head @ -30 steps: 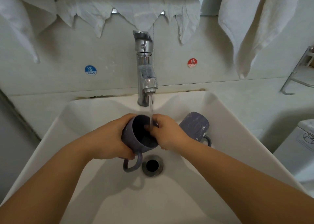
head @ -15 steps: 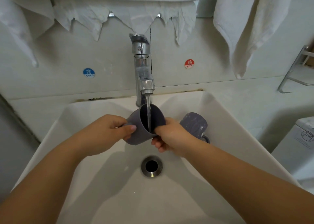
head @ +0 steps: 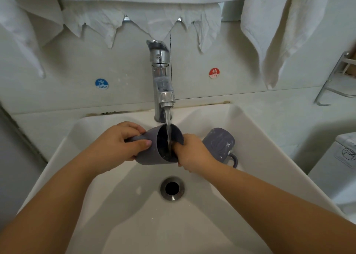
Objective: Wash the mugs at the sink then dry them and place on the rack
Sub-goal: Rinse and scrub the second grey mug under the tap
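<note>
Rinsing under the tap (head: 161, 76), we gripped the tilted mug (head: 154, 149) with our left hand (head: 113, 145) while our right hand (head: 190, 153) pinched its rim. Next, probably the second mug (head: 219, 143) lying just right wanted washing.

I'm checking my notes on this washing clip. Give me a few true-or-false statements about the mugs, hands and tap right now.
1. Water runs from the tap into the held mug. True.
2. The second mug stands on the rack. False: it lies in the sink.
3. The left hand grips the held mug's body. True.
4. The right hand rests on the tap. False: its fingers reach into the held mug.
</note>
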